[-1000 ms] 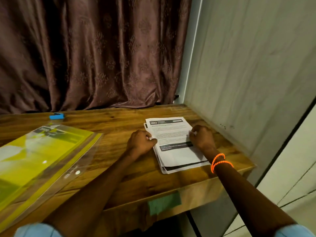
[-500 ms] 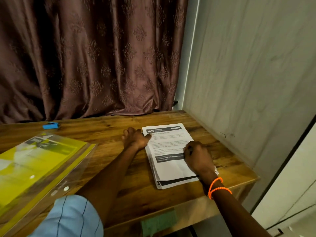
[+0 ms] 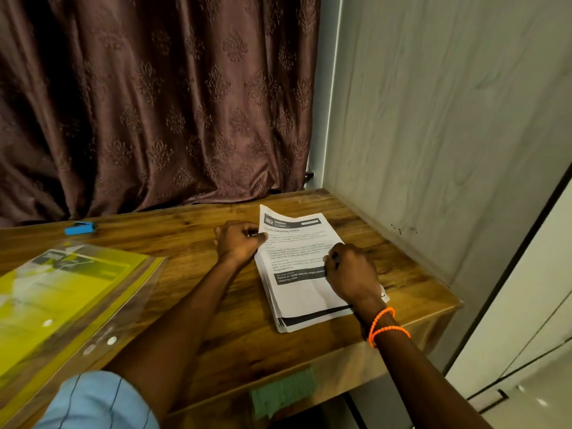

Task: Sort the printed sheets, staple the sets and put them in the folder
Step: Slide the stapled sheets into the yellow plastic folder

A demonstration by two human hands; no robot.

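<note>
A stack of printed sheets (image 3: pixel 301 292) lies on the right part of the wooden table (image 3: pixel 223 317). My left hand (image 3: pixel 238 243) pinches the top sheet at its upper left corner, and that corner is lifted off the stack. My right hand (image 3: pixel 353 274) rests curled on the right side of the stack, holding it down. A clear plastic folder (image 3: pixel 71 292) with yellow contents lies at the table's left. A small blue stapler (image 3: pixel 79 228) sits near the table's back edge, left of my hands.
A brown patterned curtain (image 3: pixel 154 103) hangs behind the table. A pale wall panel (image 3: pixel 433 134) runs along the table's right side. A green tape patch (image 3: pixel 283 391) is stuck on the front edge.
My left hand moved up the stack's left edge to the top corner and raised the top sheet's corner. My right hand slid toward the middle of the right edge.
</note>
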